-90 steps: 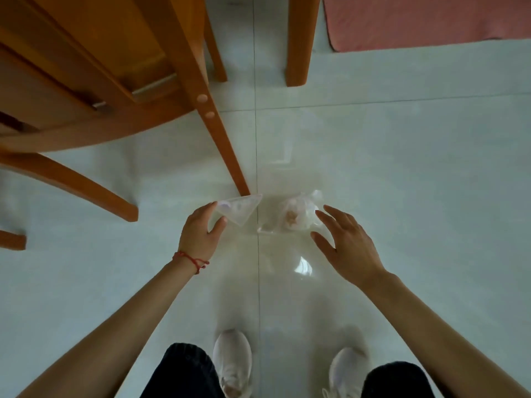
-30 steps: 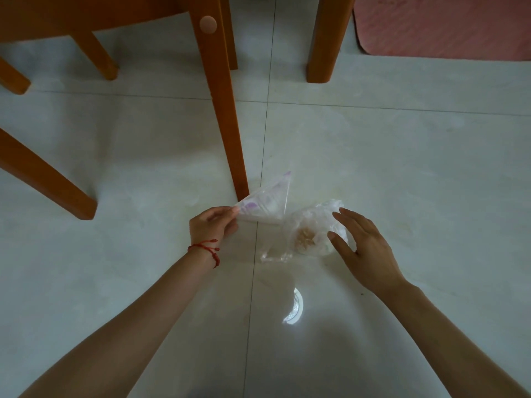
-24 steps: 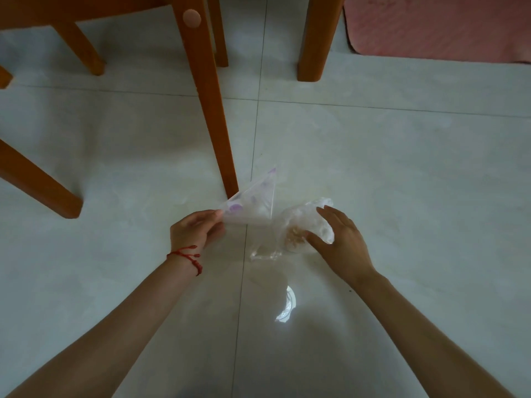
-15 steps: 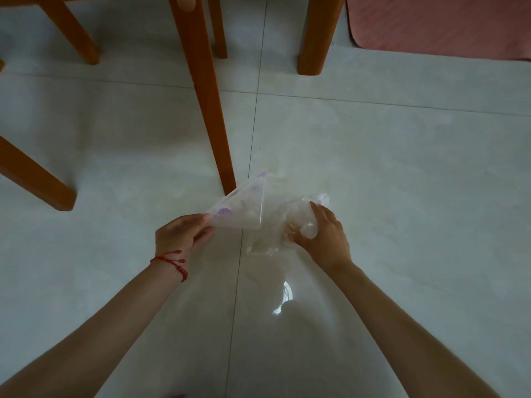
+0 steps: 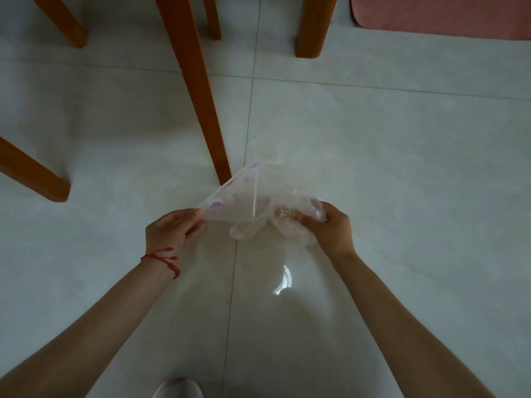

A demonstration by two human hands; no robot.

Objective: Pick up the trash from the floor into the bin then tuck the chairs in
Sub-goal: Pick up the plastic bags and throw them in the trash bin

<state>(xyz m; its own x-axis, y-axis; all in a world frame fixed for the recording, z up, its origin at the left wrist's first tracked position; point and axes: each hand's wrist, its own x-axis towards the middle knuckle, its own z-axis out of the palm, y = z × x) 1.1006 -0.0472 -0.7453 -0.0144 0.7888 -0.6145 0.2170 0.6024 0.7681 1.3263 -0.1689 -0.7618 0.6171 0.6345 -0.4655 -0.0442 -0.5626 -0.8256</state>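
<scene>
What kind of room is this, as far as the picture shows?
Probably a home dining area: orange wooden chair legs stand on a pale tiled floor, and a pink mat lies at the far edge.

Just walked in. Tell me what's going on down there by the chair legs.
A person is bent over the tiled floor, picking up trash. The left hand pinches a corner of a flat clear plastic bag with purple spots. The right hand grips a crumpled clear bag with something brownish inside. Both sit just in front of a wooden chair leg. No bin is in view.
</scene>
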